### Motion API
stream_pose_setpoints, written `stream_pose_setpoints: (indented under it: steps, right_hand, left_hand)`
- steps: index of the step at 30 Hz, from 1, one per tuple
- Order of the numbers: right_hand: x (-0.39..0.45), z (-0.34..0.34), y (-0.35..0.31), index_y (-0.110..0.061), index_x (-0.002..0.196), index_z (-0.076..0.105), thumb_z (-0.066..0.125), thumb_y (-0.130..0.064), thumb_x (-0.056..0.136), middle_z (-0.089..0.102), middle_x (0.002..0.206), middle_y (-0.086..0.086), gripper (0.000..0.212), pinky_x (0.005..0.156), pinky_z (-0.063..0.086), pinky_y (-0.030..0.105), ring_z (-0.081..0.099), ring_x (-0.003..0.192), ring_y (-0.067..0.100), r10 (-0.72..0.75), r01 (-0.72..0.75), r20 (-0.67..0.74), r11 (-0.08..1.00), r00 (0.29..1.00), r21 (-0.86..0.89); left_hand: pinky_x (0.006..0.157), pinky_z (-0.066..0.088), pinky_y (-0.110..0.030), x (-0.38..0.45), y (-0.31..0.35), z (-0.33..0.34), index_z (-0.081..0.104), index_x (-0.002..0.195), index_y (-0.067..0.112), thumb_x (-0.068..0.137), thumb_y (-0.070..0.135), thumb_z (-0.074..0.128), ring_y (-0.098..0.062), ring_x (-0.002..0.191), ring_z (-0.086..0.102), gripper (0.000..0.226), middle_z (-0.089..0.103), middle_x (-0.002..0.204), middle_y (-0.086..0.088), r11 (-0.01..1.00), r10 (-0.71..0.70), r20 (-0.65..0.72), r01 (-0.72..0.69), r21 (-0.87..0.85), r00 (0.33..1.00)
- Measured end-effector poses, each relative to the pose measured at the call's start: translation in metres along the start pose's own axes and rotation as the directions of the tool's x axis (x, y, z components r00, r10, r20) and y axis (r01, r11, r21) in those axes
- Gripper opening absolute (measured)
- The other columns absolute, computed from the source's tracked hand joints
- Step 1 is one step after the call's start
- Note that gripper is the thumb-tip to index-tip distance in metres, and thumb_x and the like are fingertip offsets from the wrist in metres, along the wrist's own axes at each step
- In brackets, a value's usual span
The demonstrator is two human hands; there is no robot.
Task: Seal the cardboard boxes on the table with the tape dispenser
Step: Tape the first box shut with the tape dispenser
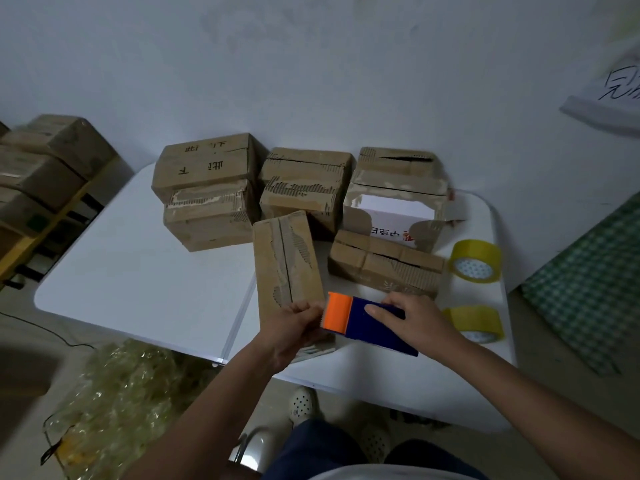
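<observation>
Right hand point(414, 320) grips the tape dispenser point(369, 323); left hand point(298, 327) pinches at its orange end, over the box point(285, 268). Loose tape there could stick to fingers or lie crooked across the seam.

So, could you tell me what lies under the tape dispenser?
The near end of a long cardboard box lies under the tape dispenser; that end is partly covered by it and the left hand.

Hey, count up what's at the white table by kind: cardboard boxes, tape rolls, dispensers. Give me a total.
Brown cardboard boxes: 8, counting the three stacks as pairs
Yellow tape rolls: 2
Orange-and-blue plastic tape dispenser: 1, held
Total: 11
</observation>
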State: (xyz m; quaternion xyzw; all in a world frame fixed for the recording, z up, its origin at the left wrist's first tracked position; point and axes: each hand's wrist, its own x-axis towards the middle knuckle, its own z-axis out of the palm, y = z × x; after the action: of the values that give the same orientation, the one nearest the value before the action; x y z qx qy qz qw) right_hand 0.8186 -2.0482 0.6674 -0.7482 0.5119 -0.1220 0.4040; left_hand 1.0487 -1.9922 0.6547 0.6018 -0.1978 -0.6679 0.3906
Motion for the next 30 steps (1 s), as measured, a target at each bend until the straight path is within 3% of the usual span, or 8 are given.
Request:
stream_pose_setpoints:
  steps: [2,5,10,13,16,20,25,30]
  right_hand:
    - [0.001,0.000,-0.004,-0.021,0.095,0.061,0.041,-0.069,0.084,0.065,0.090,-0.009,0.053,0.068,0.052,0.022,0.063,0.079,0.005,-0.015,0.015,0.007,0.998,1.000,-0.062]
    - [0.007,-0.002,-0.011,-0.022,0.095,0.061,0.043,-0.069,0.086,0.066,0.090,-0.006,0.051,0.072,0.053,0.025,0.062,0.080,0.007,-0.038,0.041,0.020,0.987,0.999,-0.155]
    - [0.016,-0.002,-0.019,-0.021,0.096,0.064,0.040,-0.070,0.087,0.067,0.090,-0.004,0.056,0.072,0.051,0.024,0.062,0.080,0.008,-0.106,0.134,0.113,0.949,0.988,-0.285]
    - [0.018,-0.011,-0.011,-0.023,0.090,0.062,0.038,-0.072,0.085,0.065,0.089,-0.005,0.055,0.067,0.047,0.021,0.059,0.078,0.006,-0.101,0.149,0.151,0.924,0.983,-0.352]
    - [0.021,-0.025,0.004,-0.023,0.090,0.063,0.041,-0.072,0.084,0.063,0.088,-0.006,0.055,0.069,0.048,0.023,0.057,0.077,0.004,-0.047,0.127,0.204,0.908,0.978,-0.400]
    - [0.027,-0.025,0.006,-0.023,0.087,0.063,0.044,-0.074,0.082,0.063,0.086,-0.006,0.055,0.069,0.049,0.025,0.058,0.075,0.004,-0.022,0.109,0.220,0.914,0.975,-0.392]
    - [0.035,-0.016,0.002,-0.025,0.074,0.057,0.039,-0.084,0.074,0.061,0.076,-0.006,0.063,0.070,0.052,0.030,0.058,0.071,0.008,-0.014,0.094,0.168,0.874,0.986,-0.477]
    - [0.040,-0.013,0.002,-0.022,0.077,0.058,0.042,-0.082,0.077,0.060,0.077,-0.004,0.062,0.070,0.052,0.029,0.058,0.071,0.010,-0.012,0.101,0.173,0.849,0.985,-0.518]
  left_hand:
    - [0.083,0.058,-0.037,-0.003,0.001,0.002,0.070,0.095,0.004,0.099,0.013,0.052,-0.028,0.092,0.069,0.021,0.071,0.097,-0.020,1.000,0.018,-0.010,-0.018,-0.001,1.000]
    - [0.071,0.058,-0.032,-0.008,0.001,0.002,0.067,0.102,0.001,0.101,0.013,0.051,-0.028,0.088,0.070,0.020,0.072,0.095,-0.020,0.999,0.044,-0.058,-0.043,0.019,0.997]
    - [0.071,0.056,-0.031,-0.014,-0.008,-0.005,0.066,0.107,-0.001,0.101,0.015,0.053,-0.027,0.087,0.070,0.022,0.073,0.096,-0.019,0.994,0.082,-0.164,-0.070,0.078,0.983]
    - [0.067,0.054,-0.030,-0.022,-0.009,-0.032,0.068,0.097,-0.002,0.098,0.013,0.057,-0.024,0.077,0.067,0.019,0.071,0.080,-0.013,0.994,0.105,-0.350,-0.101,0.032,0.931]
    - [0.071,0.050,-0.028,-0.035,-0.022,-0.077,0.069,0.098,0.000,0.098,0.009,0.057,-0.021,0.079,0.066,0.016,0.071,0.082,-0.011,0.994,0.080,-0.498,-0.104,-0.021,0.864]
    - [0.076,0.050,-0.031,-0.049,-0.047,-0.087,0.069,0.101,0.004,0.096,0.015,0.061,-0.024,0.095,0.065,0.015,0.071,0.099,-0.012,0.995,0.001,-0.498,-0.050,-0.086,0.867]
    - [0.075,0.049,-0.030,-0.052,-0.064,-0.072,0.069,0.103,0.001,0.093,0.014,0.065,-0.023,0.093,0.064,0.016,0.070,0.099,-0.010,0.980,0.020,-0.609,-0.137,-0.146,0.793]
    - [0.081,0.049,-0.033,-0.052,-0.071,-0.067,0.071,0.103,0.006,0.093,0.012,0.065,-0.025,0.096,0.064,0.013,0.072,0.101,-0.011,0.974,0.010,-0.644,-0.154,-0.167,0.765]
